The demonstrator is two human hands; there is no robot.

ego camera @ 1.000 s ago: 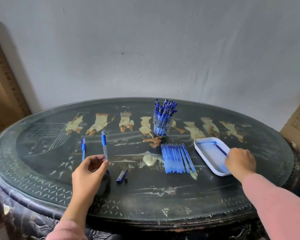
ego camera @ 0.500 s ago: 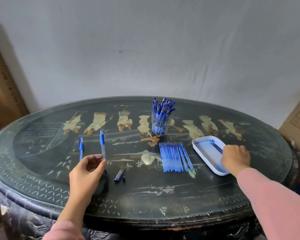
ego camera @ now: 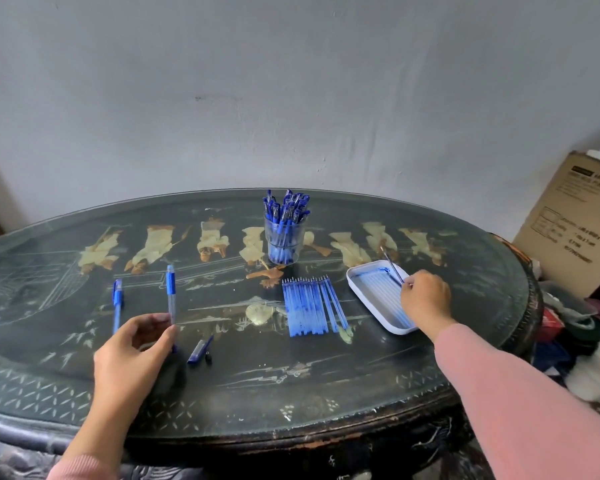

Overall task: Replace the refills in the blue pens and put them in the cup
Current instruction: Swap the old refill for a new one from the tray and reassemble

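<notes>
My left hand (ego camera: 137, 348) pinches the lower end of a clear pen barrel with a blue grip (ego camera: 170, 292), which points away from me. A second blue pen (ego camera: 117, 303) lies to its left. A blue pen cap (ego camera: 199, 349) and a small black tip lie right of that hand. My right hand (ego camera: 426, 299) pinches a thin refill (ego camera: 392, 265) tilted up over the white tray (ego camera: 362, 292), which holds several refills. A row of several blue refills (ego camera: 310, 308) lies in the middle. Behind it stands a clear cup (ego camera: 284, 240) with several blue pens.
Everything sits on a dark oval table (ego camera: 291, 386) with a glass top and pale inlaid figures. A cardboard box (ego camera: 575, 230) and clutter stand off the right edge. A grey wall rises behind the table.
My right hand has lifted a refill from the tray, its far end now raised. My left hand keeps its hold on the pen barrel. The view has shifted slightly.
</notes>
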